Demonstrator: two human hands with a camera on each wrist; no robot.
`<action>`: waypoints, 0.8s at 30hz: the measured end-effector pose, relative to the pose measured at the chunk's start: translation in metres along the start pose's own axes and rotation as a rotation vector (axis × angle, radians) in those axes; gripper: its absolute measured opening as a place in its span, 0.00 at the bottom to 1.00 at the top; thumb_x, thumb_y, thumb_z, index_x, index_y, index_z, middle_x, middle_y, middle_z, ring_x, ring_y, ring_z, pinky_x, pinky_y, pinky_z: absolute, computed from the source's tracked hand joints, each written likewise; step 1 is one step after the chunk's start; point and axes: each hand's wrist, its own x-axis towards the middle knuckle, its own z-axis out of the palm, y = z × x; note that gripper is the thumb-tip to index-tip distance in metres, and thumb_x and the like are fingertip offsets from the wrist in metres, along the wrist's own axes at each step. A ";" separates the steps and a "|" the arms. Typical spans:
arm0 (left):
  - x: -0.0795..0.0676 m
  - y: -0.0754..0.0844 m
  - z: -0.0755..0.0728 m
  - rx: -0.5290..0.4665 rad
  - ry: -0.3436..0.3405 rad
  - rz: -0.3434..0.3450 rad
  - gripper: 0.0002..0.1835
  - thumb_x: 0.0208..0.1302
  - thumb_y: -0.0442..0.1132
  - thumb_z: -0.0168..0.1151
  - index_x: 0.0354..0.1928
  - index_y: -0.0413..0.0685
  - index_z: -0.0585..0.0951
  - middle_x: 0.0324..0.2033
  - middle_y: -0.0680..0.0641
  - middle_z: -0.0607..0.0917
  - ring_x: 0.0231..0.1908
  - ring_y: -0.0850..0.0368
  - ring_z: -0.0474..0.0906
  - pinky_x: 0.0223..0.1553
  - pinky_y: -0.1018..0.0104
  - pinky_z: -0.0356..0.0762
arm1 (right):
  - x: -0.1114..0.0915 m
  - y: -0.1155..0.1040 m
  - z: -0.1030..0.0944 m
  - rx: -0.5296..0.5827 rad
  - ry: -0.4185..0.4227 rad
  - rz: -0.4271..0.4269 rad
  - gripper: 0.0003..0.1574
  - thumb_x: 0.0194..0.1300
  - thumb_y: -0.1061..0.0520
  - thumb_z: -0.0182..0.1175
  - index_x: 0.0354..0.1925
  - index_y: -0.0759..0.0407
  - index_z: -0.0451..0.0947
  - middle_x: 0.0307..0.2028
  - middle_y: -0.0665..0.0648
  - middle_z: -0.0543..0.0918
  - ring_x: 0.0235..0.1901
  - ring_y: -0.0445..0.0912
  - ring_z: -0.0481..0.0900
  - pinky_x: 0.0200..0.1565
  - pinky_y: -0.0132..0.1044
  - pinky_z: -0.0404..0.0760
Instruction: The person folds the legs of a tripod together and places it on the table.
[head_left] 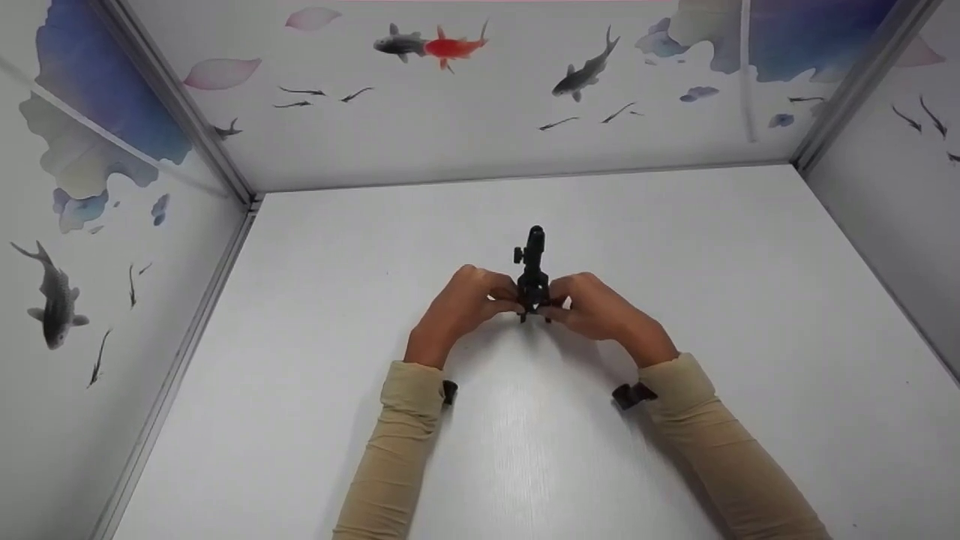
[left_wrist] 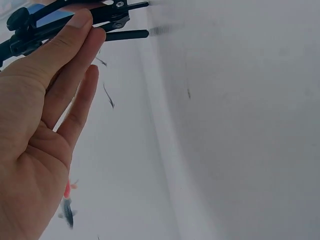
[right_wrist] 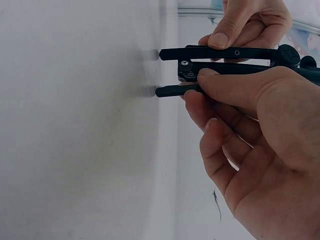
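Observation:
A small black tripod (head_left: 535,244) stands upright near the middle of the white table, with a knob on its left side. My left hand (head_left: 471,300) holds it low down from the left, thumb and fingertips pinching it. From the right, my right hand (head_left: 600,309) pinches it at about the same height. In the right wrist view, the right thumb and forefinger grip one short leg (right_wrist: 170,91) near its hinge, while the left thumb presses against another leg (right_wrist: 200,53). Leg tips (left_wrist: 135,34) point toward the tabletop in the left wrist view.
White panels printed with fish and flowers (head_left: 450,46) enclose the table (head_left: 315,247) at the back and both sides. Metal frame posts (head_left: 180,97) stand at the corners. Black wrist devices (head_left: 634,395) show at both sleeve cuffs.

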 end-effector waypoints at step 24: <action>0.002 0.012 -0.001 -0.076 -0.104 -0.142 0.13 0.72 0.38 0.74 0.53 0.41 0.92 0.44 0.46 0.96 0.44 0.57 0.94 0.51 0.59 0.89 | -0.001 0.005 -0.007 -0.054 -0.037 -0.066 0.10 0.69 0.61 0.75 0.48 0.54 0.94 0.41 0.50 0.95 0.40 0.41 0.89 0.44 0.39 0.87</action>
